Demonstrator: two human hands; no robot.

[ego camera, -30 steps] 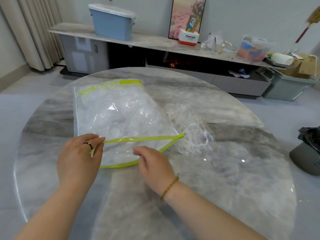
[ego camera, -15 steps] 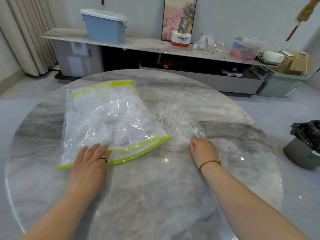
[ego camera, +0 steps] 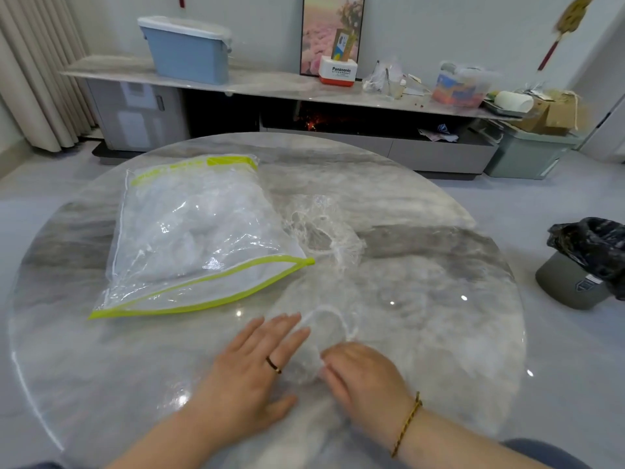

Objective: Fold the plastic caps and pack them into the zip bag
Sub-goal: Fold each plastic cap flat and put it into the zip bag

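A clear zip bag [ego camera: 199, 238] with a yellow-green zipper lies on the left half of the round marble table [ego camera: 439, 299], its mouth open toward me and white folded caps inside. To its right lies a small pile of clear plastic caps [ego camera: 321, 228]. One clear cap [ego camera: 324, 333] with a white elastic rim is spread on the table near me. My left hand [ego camera: 252, 377] lies flat with fingers apart on the cap's left edge. My right hand [ego camera: 365, 377] pinches its near edge.
A black-lined bin [ego camera: 585, 262] stands on the floor at the right. Behind the table runs a long low cabinet [ego camera: 270, 86] with a blue box [ego camera: 187, 50], a white and red box [ego camera: 338, 71] and clutter. Curtains hang at far left.
Both hands left the zip bag. My right hand reached to the cap pile and drew one cap toward me; my left hand moved right onto it. The bag now lies untouched.
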